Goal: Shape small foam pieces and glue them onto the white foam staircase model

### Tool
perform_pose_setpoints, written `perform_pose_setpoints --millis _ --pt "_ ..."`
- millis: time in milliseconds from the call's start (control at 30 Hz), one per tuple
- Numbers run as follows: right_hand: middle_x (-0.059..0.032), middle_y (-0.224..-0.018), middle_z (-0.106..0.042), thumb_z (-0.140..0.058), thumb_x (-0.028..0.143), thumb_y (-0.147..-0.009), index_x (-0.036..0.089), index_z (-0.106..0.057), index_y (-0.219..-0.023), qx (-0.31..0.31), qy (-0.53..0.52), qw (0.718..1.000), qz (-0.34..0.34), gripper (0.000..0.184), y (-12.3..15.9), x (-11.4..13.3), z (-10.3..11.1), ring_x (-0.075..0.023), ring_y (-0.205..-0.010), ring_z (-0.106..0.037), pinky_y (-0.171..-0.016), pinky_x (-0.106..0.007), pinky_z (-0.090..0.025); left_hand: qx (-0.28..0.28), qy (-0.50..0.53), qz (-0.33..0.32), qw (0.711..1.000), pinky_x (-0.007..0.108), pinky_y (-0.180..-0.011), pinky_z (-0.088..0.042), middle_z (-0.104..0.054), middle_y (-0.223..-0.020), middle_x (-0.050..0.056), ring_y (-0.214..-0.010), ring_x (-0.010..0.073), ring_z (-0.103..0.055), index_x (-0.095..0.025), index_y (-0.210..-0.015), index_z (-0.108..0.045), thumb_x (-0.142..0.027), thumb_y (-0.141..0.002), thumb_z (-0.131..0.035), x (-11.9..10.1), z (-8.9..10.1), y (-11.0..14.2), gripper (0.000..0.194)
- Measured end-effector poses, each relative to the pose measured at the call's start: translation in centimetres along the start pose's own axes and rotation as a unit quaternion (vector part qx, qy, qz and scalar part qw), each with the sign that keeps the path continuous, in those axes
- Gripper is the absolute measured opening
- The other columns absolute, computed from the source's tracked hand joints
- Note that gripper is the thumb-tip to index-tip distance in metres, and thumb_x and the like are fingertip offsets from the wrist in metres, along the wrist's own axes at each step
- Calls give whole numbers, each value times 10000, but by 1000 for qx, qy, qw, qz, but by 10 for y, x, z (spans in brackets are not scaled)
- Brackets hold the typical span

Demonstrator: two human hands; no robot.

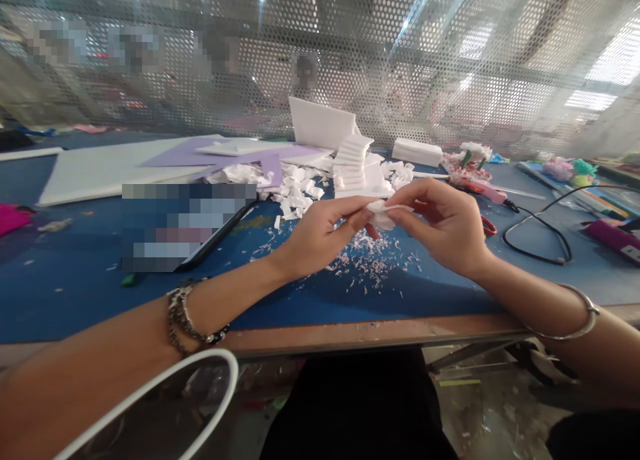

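Note:
Between my two hands, just above the table, is a small piece of thin white sheet [383,219], bunched and petal-like; whether it is paper or foam I cannot tell. My left hand [327,232] pinches its left side between thumb and fingers. On the other side, the thumb and forefinger of my right hand [440,223] grip a thin edge of it. Small white shreds [367,263] are scattered on the blue tabletop beneath. Right behind my hands stands a stack of white strips [351,163], with curled white scraps [300,192] to its left.
A phone [190,227] lies left of my hands, its screen blurred out. Behind it are white sheets [100,170] and purple sheets [185,152]. A black cable [540,213] loops at right near a pink-handled tool [487,190]. A perforated metal panel [350,53] rises behind the table.

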State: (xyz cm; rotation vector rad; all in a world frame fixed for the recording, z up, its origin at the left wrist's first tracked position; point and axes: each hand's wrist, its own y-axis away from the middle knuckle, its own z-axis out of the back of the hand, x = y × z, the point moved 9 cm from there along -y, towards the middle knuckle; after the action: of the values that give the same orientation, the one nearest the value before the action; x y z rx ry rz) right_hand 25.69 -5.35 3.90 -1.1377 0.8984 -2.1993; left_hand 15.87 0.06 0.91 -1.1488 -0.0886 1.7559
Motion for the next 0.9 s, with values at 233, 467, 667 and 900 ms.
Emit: perform_pose_setpoints --millis 233,467,667,900 --pt "16 -688 -602 -610 204 -751 154 -592 -738 -21 6 1000 -5 54 0 1 3 -49 -610 -535 -550 -188 -450 -27 81 20 996 209 -699 -464 -665 -859 12 -750 113 -595 -207 -1039 -597 -345 -840 -483 6 1 -1 267" --pt "24 -711 -544 -567 175 -779 153 -542 -770 17 -26 999 -12 35 1 -5 -5 -39 -654 -514 -578 -159 -438 -26 53 -8 998 213 -688 -438 -637 -842 2 -771 109 -552 -204 -810 -663 -357 -790 -555 0 8 -3 188" --pt "16 -782 -588 -509 149 -818 192 -600 -889 36 26 997 69 123 -1 11 -4 -52 -689 -526 -637 -191 -450 -25 112 74 991 232 -687 -469 -676 -904 7 -785 130 -591 -221 -894 -663 -383 -768 -574 13 4 -2 224" --pt "-17 -848 -627 -534 179 -809 218 -642 -952 68 136 978 141 183 -1 25 -2 -98 -758 -575 -689 -246 -468 -19 152 84 985 245 -738 -491 -681 -930 10 -838 138 -607 -217 -931 -651 -396 -768 -575 21 1 -2 254"
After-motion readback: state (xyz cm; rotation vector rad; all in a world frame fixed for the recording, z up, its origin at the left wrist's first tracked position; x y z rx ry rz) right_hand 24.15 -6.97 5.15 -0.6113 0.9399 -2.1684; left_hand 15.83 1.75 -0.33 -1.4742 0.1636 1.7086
